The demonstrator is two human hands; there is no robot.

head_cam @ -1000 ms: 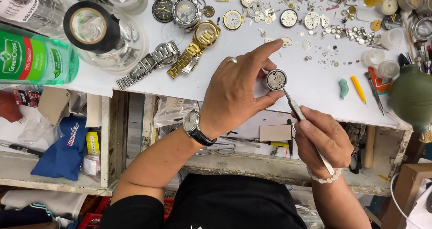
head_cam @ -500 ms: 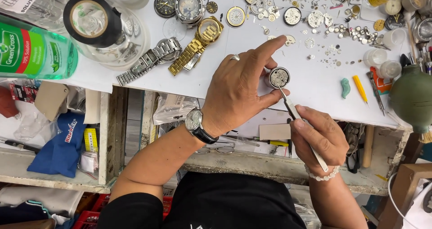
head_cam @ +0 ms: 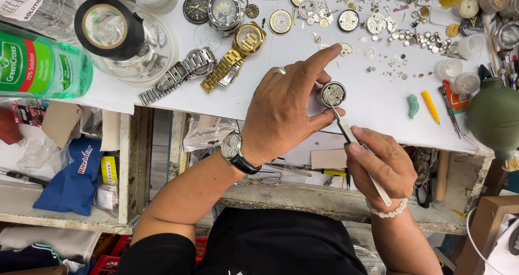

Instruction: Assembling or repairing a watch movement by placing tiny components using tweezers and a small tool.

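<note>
My left hand (head_cam: 286,110) pinches a small round watch movement (head_cam: 332,93) between thumb and fingers, just above the near edge of the white workbench (head_cam: 373,102). The index finger points out past it. My right hand (head_cam: 381,164) grips metal tweezers (head_cam: 346,129) whose tips touch the movement's exposed face. A wristwatch with a black strap sits on my left wrist, a bead bracelet on my right.
A gold bracelet watch (head_cam: 238,50) and a steel one (head_cam: 178,75) lie to the left. Dials and several tiny parts (head_cam: 400,37) are scattered at the back. A green bottle (head_cam: 38,64), black tape roll (head_cam: 108,29), green blower bulb (head_cam: 494,115) and yellow tool (head_cam: 431,106) surround the spot.
The hands and the movement have stayed together. The tweezer tips remain on the movement with only slight shifts; the view has drifted a little.
</note>
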